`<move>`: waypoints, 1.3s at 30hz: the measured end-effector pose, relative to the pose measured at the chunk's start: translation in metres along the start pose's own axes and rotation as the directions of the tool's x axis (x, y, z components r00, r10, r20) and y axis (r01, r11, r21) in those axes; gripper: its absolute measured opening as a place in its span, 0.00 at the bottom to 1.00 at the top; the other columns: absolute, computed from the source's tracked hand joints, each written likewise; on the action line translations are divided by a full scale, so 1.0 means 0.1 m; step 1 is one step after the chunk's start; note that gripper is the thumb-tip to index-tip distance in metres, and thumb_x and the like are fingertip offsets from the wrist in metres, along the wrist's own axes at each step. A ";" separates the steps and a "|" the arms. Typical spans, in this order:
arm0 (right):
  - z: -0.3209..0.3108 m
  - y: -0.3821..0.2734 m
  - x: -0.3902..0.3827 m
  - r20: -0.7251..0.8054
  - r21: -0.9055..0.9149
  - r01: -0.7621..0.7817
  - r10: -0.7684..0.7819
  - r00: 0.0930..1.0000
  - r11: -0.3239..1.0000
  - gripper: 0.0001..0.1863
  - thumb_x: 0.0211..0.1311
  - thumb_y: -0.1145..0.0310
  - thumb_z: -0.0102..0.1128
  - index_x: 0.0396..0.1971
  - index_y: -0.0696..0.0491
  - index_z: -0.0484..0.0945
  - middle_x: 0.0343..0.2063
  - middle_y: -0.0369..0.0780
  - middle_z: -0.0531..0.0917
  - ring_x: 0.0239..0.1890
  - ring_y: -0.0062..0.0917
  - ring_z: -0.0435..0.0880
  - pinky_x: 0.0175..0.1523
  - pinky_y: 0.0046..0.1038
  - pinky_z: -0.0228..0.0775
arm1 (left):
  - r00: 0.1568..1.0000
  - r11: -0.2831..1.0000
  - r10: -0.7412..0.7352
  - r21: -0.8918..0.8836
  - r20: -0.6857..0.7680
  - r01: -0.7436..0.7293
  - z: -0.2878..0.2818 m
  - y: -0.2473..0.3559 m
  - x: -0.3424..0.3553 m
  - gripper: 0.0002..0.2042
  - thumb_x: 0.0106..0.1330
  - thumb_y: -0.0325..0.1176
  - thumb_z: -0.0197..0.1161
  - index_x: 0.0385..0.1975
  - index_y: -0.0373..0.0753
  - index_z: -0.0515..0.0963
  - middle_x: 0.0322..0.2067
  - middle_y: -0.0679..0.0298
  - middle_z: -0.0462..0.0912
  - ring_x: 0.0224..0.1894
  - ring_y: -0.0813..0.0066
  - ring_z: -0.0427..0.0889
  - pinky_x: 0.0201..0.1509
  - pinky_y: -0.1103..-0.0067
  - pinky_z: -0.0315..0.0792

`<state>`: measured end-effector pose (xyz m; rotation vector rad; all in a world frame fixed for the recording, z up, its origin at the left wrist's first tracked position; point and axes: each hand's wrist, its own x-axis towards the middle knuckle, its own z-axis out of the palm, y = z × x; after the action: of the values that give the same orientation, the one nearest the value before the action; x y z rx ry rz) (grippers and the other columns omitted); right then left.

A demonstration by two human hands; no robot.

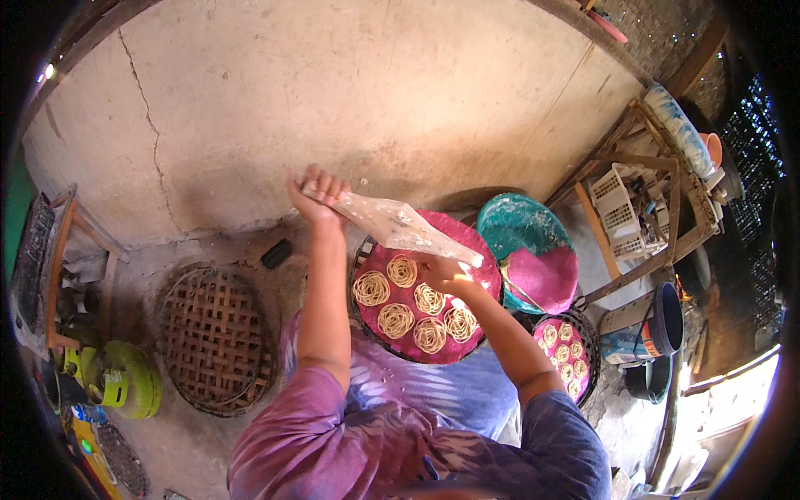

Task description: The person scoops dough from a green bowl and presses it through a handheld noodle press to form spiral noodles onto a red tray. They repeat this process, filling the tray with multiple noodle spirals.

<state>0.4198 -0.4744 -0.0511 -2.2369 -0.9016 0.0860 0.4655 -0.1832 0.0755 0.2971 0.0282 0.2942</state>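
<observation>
I have the left hand (319,196) clamped on the pale tool (400,223), slanting across the far edge of the pink tray (456,230); what the right hand (446,277) grips, I can't tell. Steady it clear of the coils (396,320).

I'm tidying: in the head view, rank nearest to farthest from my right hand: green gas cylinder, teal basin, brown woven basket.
1. Teal basin, right of your right hand
2. Brown woven basket, to your left
3. Green gas cylinder, farther left

0 legible words, labels, brands, numbers or signs anywhere in view.
</observation>
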 end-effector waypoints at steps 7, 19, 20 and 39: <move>0.09 -0.41 0.39 -0.034 -0.576 -0.238 0.268 0.963 0.782 0.14 0.57 0.73 0.52 0.44 0.46 0.77 0.46 0.46 0.78 0.41 0.41 0.83 0.44 0.38 0.77 | 0.749 0.945 0.159 0.120 0.644 -0.304 0.52 1.27 -0.87 0.31 0.70 0.63 0.33 0.11 0.47 0.64 0.04 0.70 0.61 0.05 0.79 0.54 0.13 0.79 0.54; -0.94 0.71 -1.21 -0.124 0.086 -0.741 0.745 0.656 0.666 0.20 0.65 0.53 0.55 0.37 0.59 0.79 0.30 0.47 0.83 0.33 0.38 0.81 0.37 0.38 0.71 | 0.976 0.715 -0.071 0.693 0.206 -0.094 -0.25 1.31 -1.74 0.31 0.71 0.61 0.36 0.12 0.43 0.60 0.06 0.66 0.60 0.06 0.76 0.58 0.12 0.79 0.56; -0.90 0.69 -1.38 -0.045 0.301 -0.753 0.797 0.602 0.586 0.19 0.65 0.54 0.56 0.36 0.58 0.79 0.27 0.44 0.82 0.30 0.34 0.81 0.34 0.35 0.71 | 0.973 0.766 -0.108 0.641 0.203 -0.049 -0.30 1.28 -1.72 0.31 0.71 0.61 0.36 0.12 0.43 0.59 0.06 0.64 0.60 0.06 0.76 0.58 0.12 0.79 0.56; 0.31 -1.73 -1.52 -0.433 0.098 -0.458 0.452 0.780 0.884 0.09 0.53 0.68 0.68 0.33 0.54 0.83 0.30 0.43 0.79 0.33 0.36 0.78 0.39 0.35 0.71 | 0.977 0.655 -0.142 0.755 0.156 -0.025 -0.29 1.01 -1.50 0.32 0.70 0.63 0.37 0.11 0.41 0.60 0.07 0.64 0.61 0.07 0.76 0.60 0.12 0.80 0.56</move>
<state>0.1954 -0.4645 0.0073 -2.3024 -0.0997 -0.2084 0.2914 -0.1262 0.0753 1.1732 -0.0447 0.1692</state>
